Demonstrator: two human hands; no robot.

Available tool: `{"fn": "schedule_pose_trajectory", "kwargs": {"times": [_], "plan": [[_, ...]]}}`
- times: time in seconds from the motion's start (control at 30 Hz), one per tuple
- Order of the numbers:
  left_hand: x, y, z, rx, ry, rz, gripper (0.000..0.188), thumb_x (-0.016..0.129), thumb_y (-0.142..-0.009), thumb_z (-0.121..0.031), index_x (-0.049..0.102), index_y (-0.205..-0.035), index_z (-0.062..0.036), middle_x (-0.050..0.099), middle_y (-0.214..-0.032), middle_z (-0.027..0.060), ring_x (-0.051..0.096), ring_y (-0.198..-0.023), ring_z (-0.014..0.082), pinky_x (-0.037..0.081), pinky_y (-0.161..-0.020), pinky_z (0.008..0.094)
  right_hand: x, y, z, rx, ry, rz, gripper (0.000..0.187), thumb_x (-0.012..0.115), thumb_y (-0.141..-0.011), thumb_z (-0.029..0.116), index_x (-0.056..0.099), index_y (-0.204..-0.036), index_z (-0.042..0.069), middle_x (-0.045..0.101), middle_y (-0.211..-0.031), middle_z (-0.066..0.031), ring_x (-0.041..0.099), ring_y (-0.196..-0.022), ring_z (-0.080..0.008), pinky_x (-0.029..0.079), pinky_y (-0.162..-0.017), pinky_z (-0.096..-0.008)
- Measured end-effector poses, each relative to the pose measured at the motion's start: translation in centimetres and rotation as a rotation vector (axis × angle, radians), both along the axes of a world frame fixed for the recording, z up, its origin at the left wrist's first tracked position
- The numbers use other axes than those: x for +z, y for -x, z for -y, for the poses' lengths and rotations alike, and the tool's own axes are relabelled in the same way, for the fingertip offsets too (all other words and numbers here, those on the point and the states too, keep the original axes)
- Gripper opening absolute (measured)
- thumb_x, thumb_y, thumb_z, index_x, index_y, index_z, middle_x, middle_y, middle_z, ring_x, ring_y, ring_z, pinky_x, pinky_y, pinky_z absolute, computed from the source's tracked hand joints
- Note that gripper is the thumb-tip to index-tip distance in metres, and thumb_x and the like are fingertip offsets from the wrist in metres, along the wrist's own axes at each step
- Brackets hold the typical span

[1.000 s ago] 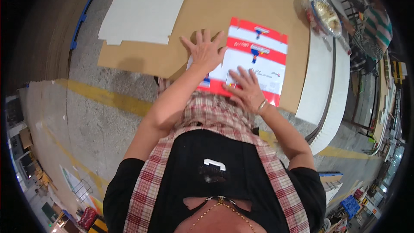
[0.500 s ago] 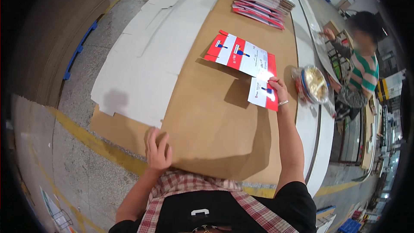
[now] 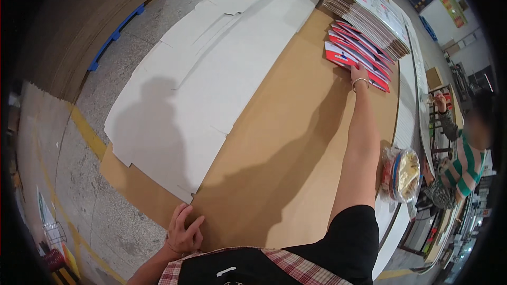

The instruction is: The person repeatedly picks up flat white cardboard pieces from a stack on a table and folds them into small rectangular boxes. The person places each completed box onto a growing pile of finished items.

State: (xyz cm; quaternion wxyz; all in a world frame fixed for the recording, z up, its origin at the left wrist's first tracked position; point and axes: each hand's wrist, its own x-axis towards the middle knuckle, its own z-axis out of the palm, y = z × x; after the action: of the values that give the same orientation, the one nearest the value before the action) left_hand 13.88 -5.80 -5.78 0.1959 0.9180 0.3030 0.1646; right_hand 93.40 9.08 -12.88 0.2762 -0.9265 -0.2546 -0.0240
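Observation:
My right arm is stretched far forward, and my right hand [image 3: 359, 72] grips the near edge of a flattened red-and-white carton [image 3: 338, 56]. That carton lies at the front of a fanned pile of similar red-and-white cartons [image 3: 364, 42]; my fingers underneath it are hidden. My left hand [image 3: 184, 232] is by the table's near left edge, at the corner of a white cardboard sheet [image 3: 232, 68]. Its fingers are apart and bent, holding nothing. Brown cardboard [image 3: 296, 111] covers the tabletop between the hands.
Behind the red pile rises a tall stack of flattened white cartons [image 3: 369, 2]. A round tub in clear plastic [image 3: 406, 174] sits at the right edge. Beyond it, a person in a striped top [image 3: 465, 163] works. Stacked brown cardboard [image 3: 68, 21] stands at left on a blue pallet [image 3: 116, 34].
My right hand has carried the carton forward, from mid-table to the front of the red-and-white pile. My left hand has stayed near the table's edge. The view has shifted.

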Motion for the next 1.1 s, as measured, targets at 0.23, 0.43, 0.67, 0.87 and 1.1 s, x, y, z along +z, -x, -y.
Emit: {"fn": "schedule_pose_trajectory", "kwargs": {"times": [0.23, 0.43, 0.67, 0.87, 1.1], "plan": [[0.8, 0.0, 1.2, 0.038, -0.010, -0.062, 0.041, 0.066, -0.072, -0.004, 0.068, -0.113, -0.0095, 0.049, -0.132, 0.0202, 0.049, -0.126, 0.0448, 0.047, -0.104, 0.0503, -0.6, 7.1, -4.0, 0.339, -0.245, -0.080, 0.072, 0.061, -0.090, 0.037, 0.037, -0.152, 0.011, 0.051, -0.144, -0.0181, 0.051, -0.131, -0.0368, 0.041, -0.108, -0.0454], [0.7, -0.3, 0.1, 0.032, 0.007, 0.069, 0.044, 0.066, -0.073, -0.003, 0.065, -0.117, -0.0091, 0.050, -0.131, 0.0210, 0.049, -0.127, 0.0424, 0.046, -0.106, 0.0475, 1.2, 19.2, 7.3, 0.574, 0.280, 0.275, 0.063, 0.047, -0.099, 0.050, 0.042, -0.151, 0.014, 0.036, -0.157, -0.0158, 0.030, -0.146, -0.0354, 0.024, -0.118, -0.0513], [-1.3, -0.2, -0.8, 0.001, -0.018, 0.351, 0.045, 0.063, -0.076, -0.003, 0.062, -0.121, -0.0068, 0.049, -0.133, 0.0221, 0.046, -0.129, 0.0439, 0.040, -0.108, 0.0505, 4.0, 43.4, 20.4, 0.936, 0.388, 0.321, 0.063, 0.045, -0.100, 0.041, 0.028, -0.157, 0.021, 0.022, -0.163, -0.0149, 0.018, -0.150, -0.0369, 0.015, -0.120, -0.0557], [-2.3, 4.1, -15.0, 0.812, -0.349, 0.296, 0.062, 0.068, -0.084, -0.021, 0.045, -0.138, 0.0013, 0.048, -0.133, 0.0241, 0.041, -0.128, 0.0460, 0.026, -0.114, 0.0573, 6.5, 55.9, 37.5, 1.163, 0.405, 0.238, 0.059, 0.051, -0.094, 0.040, 0.046, -0.149, 0.019, 0.030, -0.161, -0.0146, 0.024, -0.149, -0.0386, 0.016, -0.118, -0.0569], [-0.6, 8.2, -29.5, 1.186, 0.522, 0.045, 0.048, 0.059, -0.090, -0.050, 0.072, -0.113, -0.0097, 0.062, -0.130, 0.0194, 0.053, -0.128, 0.0367, 0.020, -0.114, 0.0638, 4.7, 59.0, 45.5, 0.870, 0.416, 0.221, 0.057, 0.052, -0.094, 0.040, 0.048, -0.148, 0.021, 0.033, -0.159, -0.0163, 0.027, -0.147, -0.0405, 0.016, -0.118, -0.0563]]}}
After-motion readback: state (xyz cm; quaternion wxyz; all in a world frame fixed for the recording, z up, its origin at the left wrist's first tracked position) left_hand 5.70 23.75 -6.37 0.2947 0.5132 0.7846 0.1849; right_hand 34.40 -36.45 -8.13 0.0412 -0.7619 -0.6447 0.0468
